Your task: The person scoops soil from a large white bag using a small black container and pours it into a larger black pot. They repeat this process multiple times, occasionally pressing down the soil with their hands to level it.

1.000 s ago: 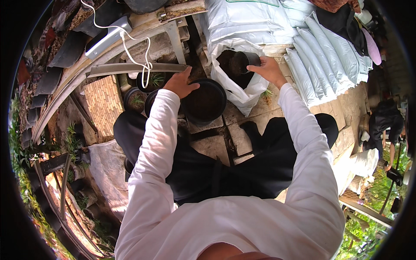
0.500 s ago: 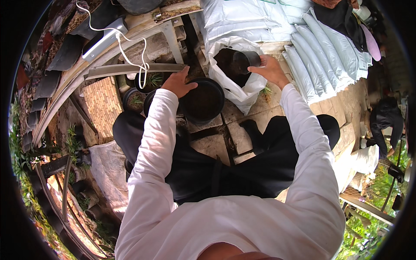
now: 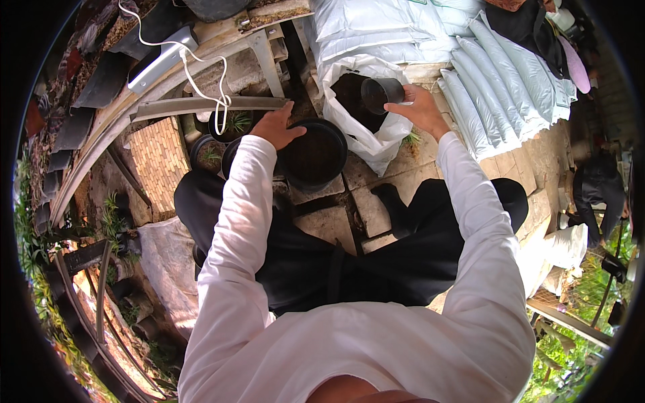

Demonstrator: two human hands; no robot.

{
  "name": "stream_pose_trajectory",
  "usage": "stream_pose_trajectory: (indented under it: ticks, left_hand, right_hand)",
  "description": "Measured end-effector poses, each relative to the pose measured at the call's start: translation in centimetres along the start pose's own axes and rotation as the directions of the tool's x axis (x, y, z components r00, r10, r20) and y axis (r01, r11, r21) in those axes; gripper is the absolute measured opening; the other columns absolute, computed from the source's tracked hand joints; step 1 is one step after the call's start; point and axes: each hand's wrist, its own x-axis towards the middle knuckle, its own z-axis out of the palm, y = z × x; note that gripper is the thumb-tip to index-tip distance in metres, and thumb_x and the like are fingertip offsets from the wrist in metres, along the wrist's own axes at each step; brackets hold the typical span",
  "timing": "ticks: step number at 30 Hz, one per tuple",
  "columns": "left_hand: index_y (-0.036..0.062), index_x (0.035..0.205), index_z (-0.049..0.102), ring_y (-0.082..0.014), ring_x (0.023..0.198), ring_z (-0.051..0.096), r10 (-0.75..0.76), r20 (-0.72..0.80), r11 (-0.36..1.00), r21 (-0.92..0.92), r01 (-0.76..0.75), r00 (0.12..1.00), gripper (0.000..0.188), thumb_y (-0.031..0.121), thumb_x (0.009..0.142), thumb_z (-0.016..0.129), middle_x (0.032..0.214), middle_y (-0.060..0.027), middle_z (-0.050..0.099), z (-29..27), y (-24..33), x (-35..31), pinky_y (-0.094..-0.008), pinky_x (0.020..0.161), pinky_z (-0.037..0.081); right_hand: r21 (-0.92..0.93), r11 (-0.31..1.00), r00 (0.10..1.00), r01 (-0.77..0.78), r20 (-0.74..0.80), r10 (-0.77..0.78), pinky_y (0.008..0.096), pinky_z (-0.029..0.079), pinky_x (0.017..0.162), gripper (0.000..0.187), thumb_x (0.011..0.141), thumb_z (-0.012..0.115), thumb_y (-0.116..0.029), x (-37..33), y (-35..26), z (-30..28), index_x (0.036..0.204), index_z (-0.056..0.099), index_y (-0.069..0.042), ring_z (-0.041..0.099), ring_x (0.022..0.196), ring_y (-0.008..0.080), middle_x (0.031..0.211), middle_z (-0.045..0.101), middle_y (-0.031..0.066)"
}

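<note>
My right hand (image 3: 423, 109) grips a small black plant pot (image 3: 384, 95) by its base end, thumb on the near side. The pot is tipped over the mouth of a white sack (image 3: 383, 149), which holds dark soil (image 3: 349, 91). My left hand (image 3: 274, 129) is beside a larger round black pot (image 3: 316, 176) with dark soil inside. Its thumb reaches to that pot's rim and the index finger is stretched out, near the end of a grey metal bar (image 3: 201, 106).
Smaller black pots with green seedlings (image 3: 238, 122) stand left of my left hand. Stacked white bags (image 3: 383, 33) and a row of leaning ones (image 3: 500, 87) lie beyond the sack. A white cable (image 3: 224, 77) hangs over the bar. Paving slabs (image 3: 329, 228) lie between my legs.
The small pot has shifted slightly within the sack's mouth and its outline shows more clearly. My left hand and the large pot have stayed almost still.
</note>
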Motion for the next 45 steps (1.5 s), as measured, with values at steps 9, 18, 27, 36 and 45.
stream_pose_trajectory:
  ticks: [9,18,27,36,45]
  left_hand:
    - [0.0029,0.16,0.039,-0.0417,0.136,0.058,-0.006,-0.066,1.0,0.026,0.008,0.998,0.094,0.046,0.088,0.08,0.143,-0.0275,0.062,-0.7,-0.8,-1.0,-0.0456,0.115,0.045]
    - [0.0034,0.161,0.039,-0.0423,0.131,0.061,-0.036,-0.089,0.998,0.045,0.041,0.995,0.095,0.047,0.088,0.08,0.139,-0.0279,0.064,-1.1,-1.7,-2.1,-0.0457,0.113,0.047]
    - [0.0041,0.161,0.038,-0.0427,0.133,0.06,-0.065,-0.059,0.998,-0.01,0.065,0.996,0.095,0.047,0.088,0.08,0.14,-0.0272,0.064,-1.6,-2.0,-3.0,-0.0466,0.113,0.047]
    - [0.0054,0.161,0.038,-0.0407,0.138,0.055,-0.04,-0.095,0.999,0.019,0.042,0.995,0.094,0.047,0.088,0.08,0.143,-0.0251,0.063,-1.7,-2.2,-3.5,-0.0454,0.117,0.044]
    - [0.0145,0.166,0.029,-0.0415,0.152,0.038,0.387,-0.215,0.904,-0.103,-0.415,0.897,0.117,0.036,0.073,0.096,0.165,-0.0201,0.038,0.9,4.7,-4.5,-0.0474,0.125,0.037]
  right_hand:
    - [0.036,0.987,0.977,0.154,0.145,-0.158,0.0351,0.061,0.091,0.08,0.079,0.093,-0.03,-2.1,-5.6,2.9,0.14,0.059,0.008,0.066,0.116,0.0231,0.124,0.068,0.0162]
    - [-0.082,0.953,0.945,0.291,0.183,-0.272,0.0325,0.065,0.082,0.076,0.077,0.093,-0.022,-2.4,-6.7,5.8,0.138,0.056,0.005,0.062,0.121,0.0235,0.129,0.056,0.0124]
    - [-0.129,0.924,0.908,0.36,0.275,-0.315,0.0358,0.063,0.081,0.075,0.075,0.091,-0.021,-4.6,-8.6,7.7,0.137,0.054,-0.002,0.06,0.121,0.0252,0.13,0.054,0.01]
    - [-0.198,0.869,0.885,0.454,0.217,-0.412,0.0353,0.062,0.081,0.075,0.077,0.09,-0.025,-4.6,-7.6,6.9,0.138,0.053,-0.003,0.065,0.112,0.0264,0.135,0.054,0.01]
    - [0.239,0.952,0.904,-0.192,0.421,0.077,0.0305,0.061,0.085,0.065,0.091,0.082,-0.041,-3.0,-8.5,7.1,0.13,0.066,0.008,0.071,0.1,0.017,0.114,0.072,0.0137]
